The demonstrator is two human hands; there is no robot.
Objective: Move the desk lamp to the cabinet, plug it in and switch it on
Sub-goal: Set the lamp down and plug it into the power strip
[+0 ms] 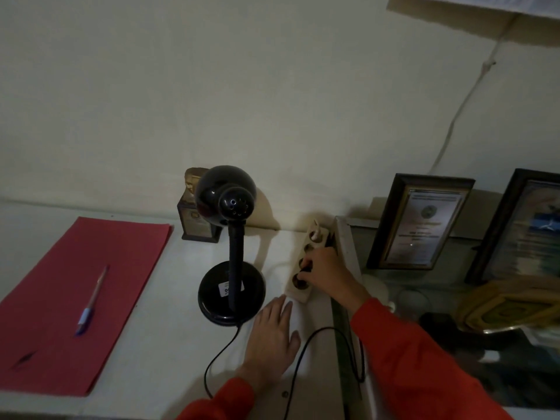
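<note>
A black desk lamp point(231, 247) stands upright on the white cabinet top point(157, 344), its round head unlit and turned toward the wall. Its black cord point(298, 356) loops from the base toward the right. A beige power strip point(306, 265) lies just right of the lamp. My right hand point(325, 272) is on the strip, fingers closed on the lamp's black plug point(305, 269) at one of the nearer sockets. My left hand point(272, 334) rests flat on the cabinet top below the strip, fingers spread, holding nothing.
A red folder point(85, 298) with a pen point(91, 301) on it lies at the left. A small trophy point(194, 207) stands behind the lamp. Two framed certificates point(421, 222) lean on the wall at the right, above dark clutter. A white plug point(316, 234) fills the strip's far socket.
</note>
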